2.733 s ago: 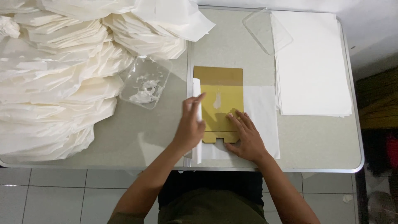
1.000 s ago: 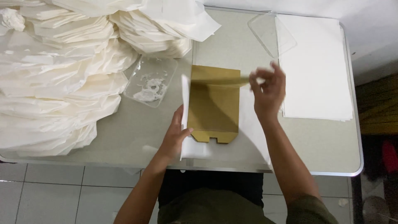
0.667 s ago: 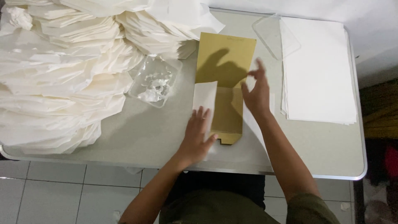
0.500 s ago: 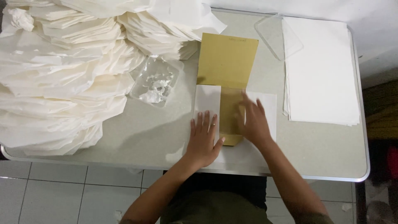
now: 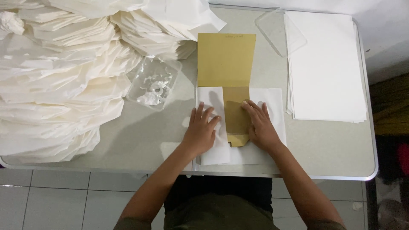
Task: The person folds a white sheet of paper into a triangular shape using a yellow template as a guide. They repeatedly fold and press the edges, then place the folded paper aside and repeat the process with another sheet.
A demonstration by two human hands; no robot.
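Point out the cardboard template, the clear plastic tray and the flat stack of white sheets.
cardboard template [image 5: 226, 59], head view, upper panel.
clear plastic tray [image 5: 153, 83], head view, its middle.
flat stack of white sheets [image 5: 326, 64], head view, top sheet.

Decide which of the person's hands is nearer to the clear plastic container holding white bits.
Left. The left hand presses the white paper sheet just right of and below the clear plastic container; the right hand lies farther right, beyond the yellow-brown cardboard template.

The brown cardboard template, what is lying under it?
A white paper sheet lies under the brown cardboard template, its flaps folded over the lower part. Left hand and right hand press them flat. Anything beneath the upper card is hidden.
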